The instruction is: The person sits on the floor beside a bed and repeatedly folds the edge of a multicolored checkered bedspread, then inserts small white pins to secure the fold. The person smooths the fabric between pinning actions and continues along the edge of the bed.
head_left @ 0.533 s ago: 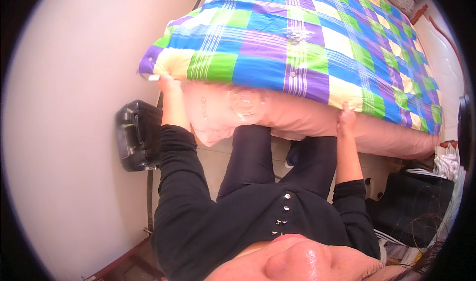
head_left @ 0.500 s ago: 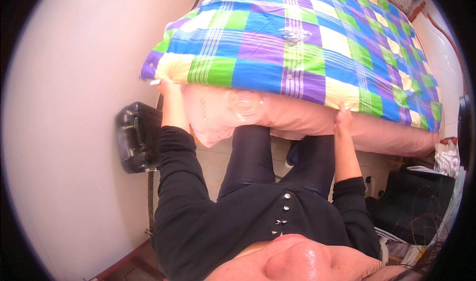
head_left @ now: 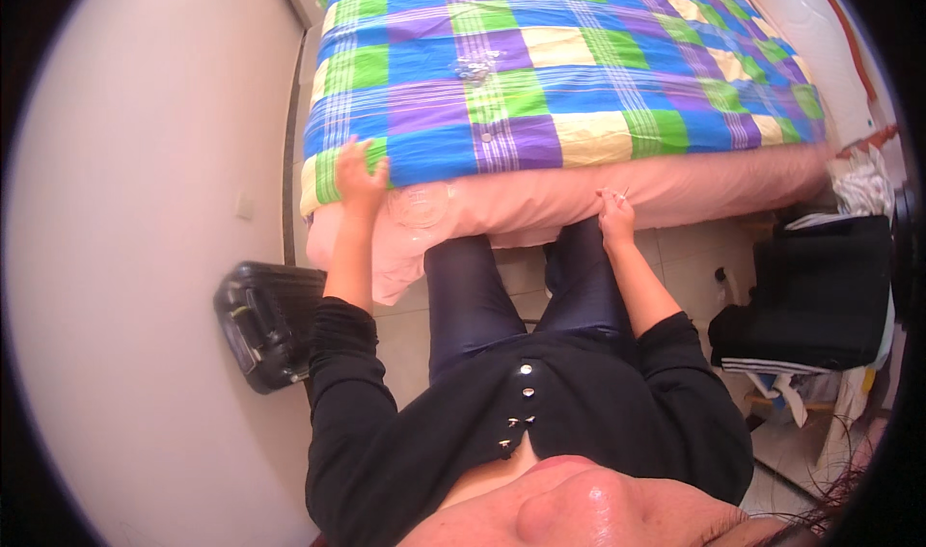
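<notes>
A checked quilt (head_left: 502, 94) in blue, green, purple and cream lies over a bed with a pink sheet (head_left: 502, 200) hanging down its near side. My left hand (head_left: 359, 178) is open, fingers spread on the quilt's near left corner. My right hand (head_left: 616, 216) is closed in front of the pink sheet, below the quilt's edge. A thin pale sliver shows at its fingertips, too small to name. On the quilt lies a small shiny, whitish cluster (head_left: 477, 68), and a small round pale thing (head_left: 486, 138) sits nearer its edge.
A black suitcase (head_left: 265, 325) stands on the left between the pale wall (head_left: 145, 258) and me. At right, dark folded cloth (head_left: 820, 296) lies on a low piece of furniture, with crumpled whitish cloth (head_left: 861, 182) behind it. My legs stand against the bed's near side.
Both hands have let go of the quilt's near edge, which they held raised. The left now rests spread on it; the right has moved below the edge. The quilt lies flatter.
</notes>
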Action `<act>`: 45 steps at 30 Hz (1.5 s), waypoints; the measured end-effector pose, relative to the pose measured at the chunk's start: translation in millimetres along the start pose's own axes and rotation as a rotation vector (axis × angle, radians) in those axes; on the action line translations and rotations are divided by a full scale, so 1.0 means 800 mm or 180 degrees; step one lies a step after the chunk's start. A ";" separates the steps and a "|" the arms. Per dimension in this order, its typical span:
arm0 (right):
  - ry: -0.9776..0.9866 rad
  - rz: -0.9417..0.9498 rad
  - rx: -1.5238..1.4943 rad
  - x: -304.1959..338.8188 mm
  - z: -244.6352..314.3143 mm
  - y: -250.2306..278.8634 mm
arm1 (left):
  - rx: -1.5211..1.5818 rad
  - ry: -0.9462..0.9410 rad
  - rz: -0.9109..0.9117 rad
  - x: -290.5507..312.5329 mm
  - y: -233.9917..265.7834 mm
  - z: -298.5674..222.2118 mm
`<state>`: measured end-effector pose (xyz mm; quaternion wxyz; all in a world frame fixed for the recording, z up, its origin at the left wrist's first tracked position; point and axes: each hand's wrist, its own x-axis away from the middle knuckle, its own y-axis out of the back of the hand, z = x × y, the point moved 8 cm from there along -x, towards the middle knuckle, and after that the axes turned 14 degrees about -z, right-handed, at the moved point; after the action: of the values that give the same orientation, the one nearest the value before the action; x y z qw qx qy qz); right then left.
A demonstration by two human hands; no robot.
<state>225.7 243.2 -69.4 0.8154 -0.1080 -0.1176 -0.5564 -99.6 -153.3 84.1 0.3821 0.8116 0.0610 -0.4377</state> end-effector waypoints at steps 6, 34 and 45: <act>0.0357 0.0692 0.1015 0.084 0.008 0.063 | 0.0178 -0.0394 0.1930 0.039 -0.112 -0.181; 0.0149 0.0844 0.1179 0.050 -0.029 0.097 | 0.1369 0.1209 -0.1348 0.066 -0.017 -0.146; 0.1216 0.0402 0.2079 0.082 -0.008 0.077 | 0.2677 0.5494 -0.1162 0.176 -0.022 0.307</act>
<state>306.9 205.3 -58.1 0.8468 0.2561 -0.1278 -0.4484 -184.6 -339.8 -112.5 -0.1882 0.9012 0.2834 0.2684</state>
